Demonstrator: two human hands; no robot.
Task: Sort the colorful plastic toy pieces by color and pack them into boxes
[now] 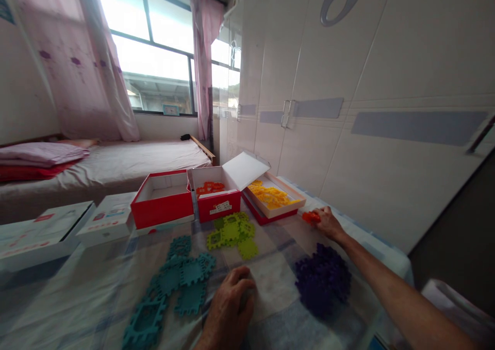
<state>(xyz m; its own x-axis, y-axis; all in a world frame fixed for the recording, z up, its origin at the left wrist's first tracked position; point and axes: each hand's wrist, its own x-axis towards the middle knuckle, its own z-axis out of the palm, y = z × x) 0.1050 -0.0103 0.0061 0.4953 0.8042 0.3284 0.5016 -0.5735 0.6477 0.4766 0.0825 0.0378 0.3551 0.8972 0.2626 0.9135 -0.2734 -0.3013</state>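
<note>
My right hand [327, 222] reaches far out to the table's right side and is closed on an orange foam piece [311, 217], just beside the shallow box of yellow pieces [273, 195]. My left hand [231, 304] rests knuckles-up on the tablecloth near me, fingers curled under, with nothing visible in it. Teal foam pieces [175, 283] lie to its left, lime green pieces [232, 232] ahead of it, and a purple pile [323, 278] sits under my right forearm.
A red box [162, 201] stands open at the back, next to a smaller red box holding orange pieces [209, 187]. White flat boxes [42, 232] lie at the left. A wardrobe wall runs along the right, a bed and window behind.
</note>
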